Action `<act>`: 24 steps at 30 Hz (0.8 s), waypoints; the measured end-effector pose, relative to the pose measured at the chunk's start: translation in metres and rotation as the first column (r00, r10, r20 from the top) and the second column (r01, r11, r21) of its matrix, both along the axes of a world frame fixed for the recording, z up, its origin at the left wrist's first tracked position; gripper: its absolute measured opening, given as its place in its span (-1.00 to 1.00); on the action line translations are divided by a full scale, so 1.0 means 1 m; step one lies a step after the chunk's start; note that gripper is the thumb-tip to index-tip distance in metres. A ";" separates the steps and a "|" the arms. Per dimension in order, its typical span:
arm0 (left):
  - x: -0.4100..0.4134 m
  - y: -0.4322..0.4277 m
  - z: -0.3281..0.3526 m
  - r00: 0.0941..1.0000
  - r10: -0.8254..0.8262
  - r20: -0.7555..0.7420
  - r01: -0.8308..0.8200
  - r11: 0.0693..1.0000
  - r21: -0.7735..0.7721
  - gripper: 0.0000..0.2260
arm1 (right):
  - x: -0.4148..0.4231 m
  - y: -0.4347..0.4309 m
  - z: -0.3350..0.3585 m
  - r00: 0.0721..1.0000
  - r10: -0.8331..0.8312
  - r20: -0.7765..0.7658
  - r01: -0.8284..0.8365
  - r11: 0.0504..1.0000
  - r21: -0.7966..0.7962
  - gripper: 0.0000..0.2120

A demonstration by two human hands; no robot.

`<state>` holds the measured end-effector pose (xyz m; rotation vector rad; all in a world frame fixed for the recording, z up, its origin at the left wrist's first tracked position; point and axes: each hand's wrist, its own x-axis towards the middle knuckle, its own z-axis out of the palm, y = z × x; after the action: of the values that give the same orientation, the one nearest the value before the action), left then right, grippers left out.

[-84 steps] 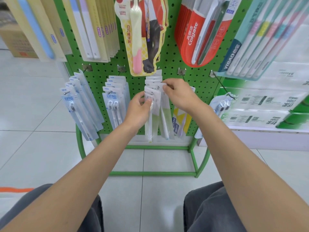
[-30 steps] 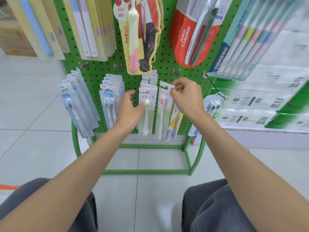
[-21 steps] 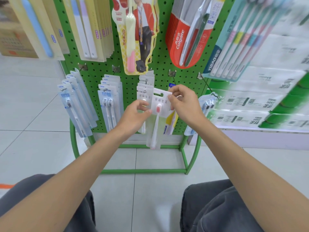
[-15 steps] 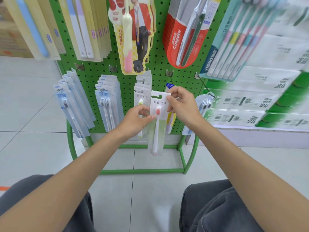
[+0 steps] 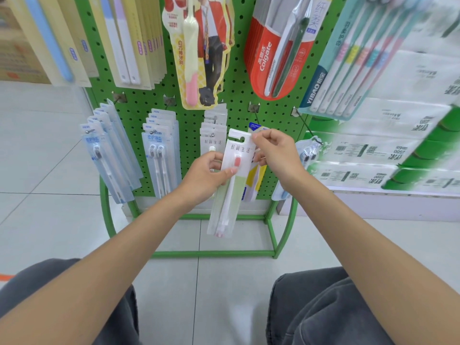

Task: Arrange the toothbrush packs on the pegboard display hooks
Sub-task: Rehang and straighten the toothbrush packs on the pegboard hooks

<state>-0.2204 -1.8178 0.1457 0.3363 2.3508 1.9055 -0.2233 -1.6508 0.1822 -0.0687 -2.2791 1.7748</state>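
A white and pale-green toothbrush pack (image 5: 234, 180) with a pink brush head hangs free in front of the green pegboard (image 5: 239, 95), off any hook. My left hand (image 5: 204, 178) grips its left edge near the brush head. My right hand (image 5: 276, 155) pinches its top right corner beside the hang hole. Behind it, matching packs (image 5: 214, 130) hang on a hook. A hook (image 5: 256, 113) just right of them carries a yellow and blue pack (image 5: 252, 180), mostly hidden by the held pack.
Blue-white packs (image 5: 107, 155) and twin-brush packs (image 5: 160, 155) hang on the lower left. Colgate packs (image 5: 276, 51) and a multi-brush pack (image 5: 353, 58) hang above. Tissue packs (image 5: 388, 150) fill the shelf on the right. The green stand frame (image 5: 214, 253) rests on the tiled floor.
My right hand took the pink-headed pack off the stack and drew it toward me. My left hand left the hanging packs and gripped its left edge. The view shifted slightly left.
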 end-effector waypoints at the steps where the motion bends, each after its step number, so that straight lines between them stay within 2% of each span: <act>1: 0.001 0.000 0.001 1.000 0.009 0.010 -0.010 1.000 0.026 -0.88 | 0.000 0.002 -0.001 1.000 0.012 0.023 -0.013 1.000 0.004 -0.86; 6: 0.003 0.000 0.007 0.997 0.054 0.052 -0.060 0.989 0.135 -0.92 | 0.003 0.006 -0.016 0.967 0.173 0.188 -0.200 0.971 0.132 -0.79; 9: 0.004 -0.001 0.011 0.996 0.078 0.046 -0.084 0.985 0.151 -0.91 | 0.010 0.006 -0.029 0.924 0.262 0.277 -0.320 0.927 0.194 -0.78; 13: 0.003 -0.003 0.012 0.993 0.112 0.041 -0.118 0.978 0.172 -0.89 | 0.027 0.009 -0.048 0.837 0.352 0.419 -0.482 0.838 0.258 -0.73; 16: 0.001 -0.002 0.012 0.990 0.136 0.038 -0.140 0.975 0.171 -0.77 | 0.040 0.013 -0.058 0.758 0.404 0.513 -0.586 0.766 0.263 -0.74; 20: 0.001 0.000 0.013 0.990 0.140 0.034 -0.143 0.977 0.155 -0.76 | 0.051 0.016 -0.067 0.709 0.429 0.560 -0.638 0.729 0.249 -0.81; 24: 0.003 0.005 0.011 0.991 0.127 0.035 -0.131 0.982 0.136 -0.78 | 0.051 0.017 -0.076 0.725 0.409 0.554 -0.635 0.709 0.307 -0.83</act>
<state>-0.2170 -1.8132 0.1563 0.1722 2.2815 2.1233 -0.1720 -1.6339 0.1060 0.3662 -3.3070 1.4340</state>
